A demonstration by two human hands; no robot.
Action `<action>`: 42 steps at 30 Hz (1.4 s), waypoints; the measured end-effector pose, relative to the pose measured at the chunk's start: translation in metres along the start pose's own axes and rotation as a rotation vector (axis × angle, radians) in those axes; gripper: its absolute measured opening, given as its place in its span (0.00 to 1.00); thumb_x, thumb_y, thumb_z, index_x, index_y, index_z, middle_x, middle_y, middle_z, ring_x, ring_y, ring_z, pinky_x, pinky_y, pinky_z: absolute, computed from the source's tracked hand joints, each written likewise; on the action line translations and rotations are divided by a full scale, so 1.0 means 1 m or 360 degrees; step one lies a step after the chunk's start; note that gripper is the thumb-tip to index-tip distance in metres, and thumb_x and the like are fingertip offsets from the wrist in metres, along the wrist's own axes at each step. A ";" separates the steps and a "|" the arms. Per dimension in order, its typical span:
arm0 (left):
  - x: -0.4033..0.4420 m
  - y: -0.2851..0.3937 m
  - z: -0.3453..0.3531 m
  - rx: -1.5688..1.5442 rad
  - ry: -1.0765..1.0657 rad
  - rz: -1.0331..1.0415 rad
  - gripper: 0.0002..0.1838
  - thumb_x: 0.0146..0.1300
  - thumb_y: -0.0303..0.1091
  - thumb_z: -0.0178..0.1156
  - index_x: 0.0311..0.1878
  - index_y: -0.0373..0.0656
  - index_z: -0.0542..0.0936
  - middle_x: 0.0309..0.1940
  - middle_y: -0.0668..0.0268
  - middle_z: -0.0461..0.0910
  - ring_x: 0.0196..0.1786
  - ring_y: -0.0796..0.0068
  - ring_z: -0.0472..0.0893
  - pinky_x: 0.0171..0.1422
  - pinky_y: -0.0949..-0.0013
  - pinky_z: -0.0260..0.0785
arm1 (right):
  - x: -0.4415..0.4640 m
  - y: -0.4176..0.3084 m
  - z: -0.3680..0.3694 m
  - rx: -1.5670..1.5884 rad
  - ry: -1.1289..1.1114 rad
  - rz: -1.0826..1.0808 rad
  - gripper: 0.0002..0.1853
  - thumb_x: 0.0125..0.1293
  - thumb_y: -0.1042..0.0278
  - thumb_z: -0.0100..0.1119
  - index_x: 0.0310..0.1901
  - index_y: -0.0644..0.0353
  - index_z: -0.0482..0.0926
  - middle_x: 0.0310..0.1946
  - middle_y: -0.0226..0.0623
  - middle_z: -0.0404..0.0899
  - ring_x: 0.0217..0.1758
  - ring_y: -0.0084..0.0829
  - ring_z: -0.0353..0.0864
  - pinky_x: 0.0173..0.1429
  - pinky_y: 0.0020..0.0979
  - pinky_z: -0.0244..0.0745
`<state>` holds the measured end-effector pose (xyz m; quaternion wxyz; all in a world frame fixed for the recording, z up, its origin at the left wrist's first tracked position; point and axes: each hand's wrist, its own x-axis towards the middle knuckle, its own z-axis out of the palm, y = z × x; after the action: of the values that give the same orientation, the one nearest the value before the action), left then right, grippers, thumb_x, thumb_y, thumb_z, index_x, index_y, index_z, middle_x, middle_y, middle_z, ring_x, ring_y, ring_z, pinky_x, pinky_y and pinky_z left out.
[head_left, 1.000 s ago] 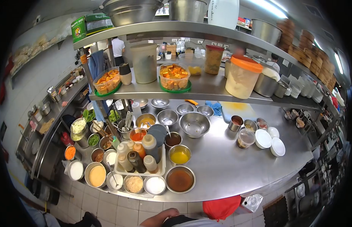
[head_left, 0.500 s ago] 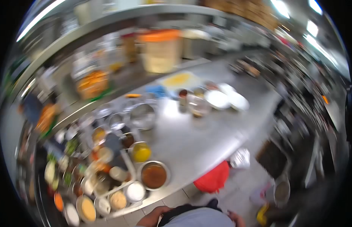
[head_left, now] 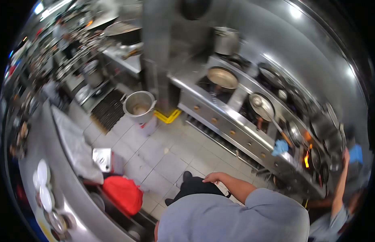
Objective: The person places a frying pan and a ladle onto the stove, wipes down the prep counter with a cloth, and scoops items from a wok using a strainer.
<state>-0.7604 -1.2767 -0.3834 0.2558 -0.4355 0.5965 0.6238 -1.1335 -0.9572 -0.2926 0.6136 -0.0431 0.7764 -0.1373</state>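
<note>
My right hand [head_left: 215, 177] hangs in front of my body, beside my dark trousers [head_left: 197, 188]. Its fingers look loosely curled together and nothing shows in them. Only a sliver of skin at the left edge of my grey shirt [head_left: 231, 220] hints at my left arm; the left hand is out of view. Ahead of me runs the stove [head_left: 219, 111], carrying a wide pan [head_left: 222, 77] and a wok [head_left: 268, 105] with a ladle [head_left: 278, 130] resting in it. On its front edge lies a blue cloth [head_left: 280, 148].
Flames [head_left: 306, 158] rise at the stove's right end, where another person's arm [head_left: 339, 189] reaches up. A large pot [head_left: 139, 105] stands on the tiled floor by a yellow corner guard [head_left: 168, 117]. Left are a red bag [head_left: 123, 194], a square tin [head_left: 102, 159] and a steel counter [head_left: 80, 205] with white plates [head_left: 44, 172].
My view has swung right, from the counter with its bowls and food containers to the aisle and stove. My right hand now shows more fully, while my left has left the view.
</note>
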 end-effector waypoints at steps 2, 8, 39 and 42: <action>0.017 0.035 -0.008 0.0162 -0.0041 0.0025 0.25 0.53 0.55 0.51 0.43 0.43 0.76 0.37 0.60 0.78 0.38 0.68 0.77 0.41 0.64 0.69 | -0.009 0.036 0.007 0.0273 -0.0063 0.0127 0.30 0.56 0.38 0.45 0.55 0.47 0.66 0.48 0.35 0.71 0.45 0.35 0.73 0.40 0.37 0.72; 0.078 0.144 0.018 0.0650 -0.0239 0.0135 0.23 0.53 0.53 0.52 0.42 0.43 0.77 0.36 0.60 0.78 0.37 0.67 0.77 0.40 0.64 0.69 | -0.006 0.117 0.030 0.0257 0.0163 0.0074 0.24 0.58 0.45 0.44 0.49 0.53 0.71 0.44 0.39 0.72 0.42 0.36 0.74 0.34 0.39 0.75; 0.158 0.344 0.237 0.1250 -0.0237 0.0674 0.12 0.52 0.39 0.54 0.32 0.40 0.78 0.22 0.62 0.77 0.25 0.72 0.76 0.29 0.69 0.70 | -0.009 0.279 -0.014 0.1121 0.0423 0.0037 0.23 0.52 0.50 0.55 0.47 0.54 0.74 0.32 0.33 0.76 0.32 0.29 0.76 0.31 0.32 0.74; 0.138 0.325 0.195 0.0932 -0.0075 0.0417 0.12 0.52 0.39 0.55 0.33 0.41 0.77 0.21 0.64 0.77 0.23 0.73 0.76 0.26 0.68 0.69 | 0.017 0.270 -0.052 0.0915 0.0156 0.0077 0.16 0.53 0.51 0.52 0.35 0.56 0.73 0.30 0.30 0.76 0.28 0.26 0.77 0.28 0.30 0.72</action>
<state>-1.1474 -1.1671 -0.3487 0.3015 -0.2483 0.7956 0.4631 -1.1607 -0.6940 -0.3692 0.5654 0.1579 0.7351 -0.3390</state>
